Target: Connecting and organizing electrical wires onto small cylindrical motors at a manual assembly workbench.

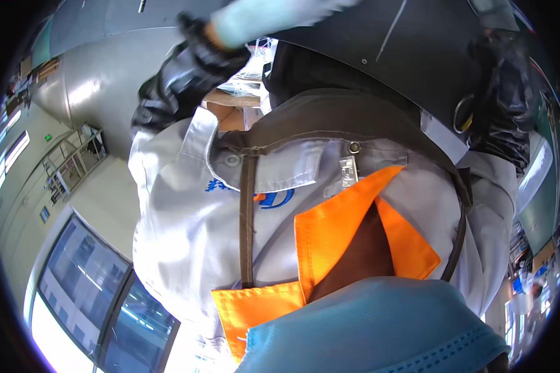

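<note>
The head view looks onto a person's own chest. The left hand (186,68), in a black glove, has its fingers curled on the edge of a dark sheet (379,43) just to its right. The right hand (501,93), also gloved, presses on that sheet's far side; whether its fingers are closed cannot be told. Below both hands sits a grey jacket (186,224) with an orange collar (330,242), and below that a blue face mask (379,329).

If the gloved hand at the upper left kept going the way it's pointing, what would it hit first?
The left hand, in a dark glove, points toward the dark curved panel at the top of the picture. That panel looks like the first thing it would meet, though depth is hard to judge through the fisheye view.
</note>
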The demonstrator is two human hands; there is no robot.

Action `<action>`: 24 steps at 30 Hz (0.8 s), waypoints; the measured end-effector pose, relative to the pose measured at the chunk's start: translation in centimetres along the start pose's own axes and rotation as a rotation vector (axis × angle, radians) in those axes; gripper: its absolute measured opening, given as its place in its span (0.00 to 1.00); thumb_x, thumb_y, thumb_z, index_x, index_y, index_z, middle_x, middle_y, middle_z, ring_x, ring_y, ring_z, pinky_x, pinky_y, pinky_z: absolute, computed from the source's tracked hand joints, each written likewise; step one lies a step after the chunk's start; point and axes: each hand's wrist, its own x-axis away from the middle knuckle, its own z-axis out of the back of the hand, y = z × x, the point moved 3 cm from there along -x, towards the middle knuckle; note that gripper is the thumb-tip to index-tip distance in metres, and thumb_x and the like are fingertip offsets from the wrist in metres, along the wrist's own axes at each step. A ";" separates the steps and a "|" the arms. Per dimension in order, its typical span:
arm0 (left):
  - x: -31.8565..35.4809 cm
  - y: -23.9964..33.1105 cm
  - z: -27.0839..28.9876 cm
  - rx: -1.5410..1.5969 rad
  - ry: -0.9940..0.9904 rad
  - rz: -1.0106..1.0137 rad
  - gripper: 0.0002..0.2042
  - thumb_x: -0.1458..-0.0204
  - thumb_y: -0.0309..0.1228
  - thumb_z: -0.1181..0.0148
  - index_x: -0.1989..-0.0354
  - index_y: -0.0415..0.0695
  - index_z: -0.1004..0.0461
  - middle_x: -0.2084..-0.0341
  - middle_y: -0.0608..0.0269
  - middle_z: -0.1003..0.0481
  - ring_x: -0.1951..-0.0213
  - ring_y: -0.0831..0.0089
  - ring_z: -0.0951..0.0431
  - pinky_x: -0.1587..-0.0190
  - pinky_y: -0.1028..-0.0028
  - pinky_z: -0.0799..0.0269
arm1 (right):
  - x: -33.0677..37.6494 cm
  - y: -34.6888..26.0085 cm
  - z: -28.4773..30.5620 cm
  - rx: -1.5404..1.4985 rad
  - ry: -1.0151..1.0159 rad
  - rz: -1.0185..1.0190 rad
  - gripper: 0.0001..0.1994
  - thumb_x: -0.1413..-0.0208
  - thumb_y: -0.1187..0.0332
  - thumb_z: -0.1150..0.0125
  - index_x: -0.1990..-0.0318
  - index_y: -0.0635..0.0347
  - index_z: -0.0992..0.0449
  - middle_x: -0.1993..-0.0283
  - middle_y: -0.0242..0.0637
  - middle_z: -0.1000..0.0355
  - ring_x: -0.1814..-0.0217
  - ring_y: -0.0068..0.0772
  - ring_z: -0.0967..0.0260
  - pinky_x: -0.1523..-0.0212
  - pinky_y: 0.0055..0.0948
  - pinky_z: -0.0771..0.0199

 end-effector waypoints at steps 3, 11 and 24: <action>-3.6 2.1 -3.8 0.012 0.065 -0.271 0.20 0.50 0.36 0.34 0.49 0.47 0.24 0.50 0.57 0.26 0.40 0.56 0.28 0.39 0.57 0.33 | -0.7 -0.4 -1.2 0.029 -0.118 -0.023 0.27 0.37 0.68 0.39 0.32 0.52 0.36 0.68 0.26 0.26 0.80 0.10 0.36 0.83 0.13 0.38; 14.7 2.4 0.2 -0.573 0.142 0.429 0.23 0.50 0.27 0.37 0.43 0.40 0.26 0.47 0.54 0.25 0.44 0.51 0.27 0.42 0.52 0.31 | 3.3 1.3 -1.0 0.020 0.015 -0.055 0.23 0.37 0.66 0.38 0.35 0.51 0.32 0.65 0.28 0.23 0.76 0.18 0.29 0.76 0.19 0.30; 9.3 3.3 1.8 -0.140 0.564 0.720 0.16 0.40 0.33 0.38 0.48 0.37 0.24 0.59 0.44 0.21 0.56 0.44 0.21 0.52 0.56 0.25 | 16.5 0.9 -13.0 -0.367 -0.045 -0.325 0.42 0.45 0.76 0.33 0.23 0.47 0.45 0.63 0.32 0.23 0.81 0.18 0.31 0.85 0.21 0.33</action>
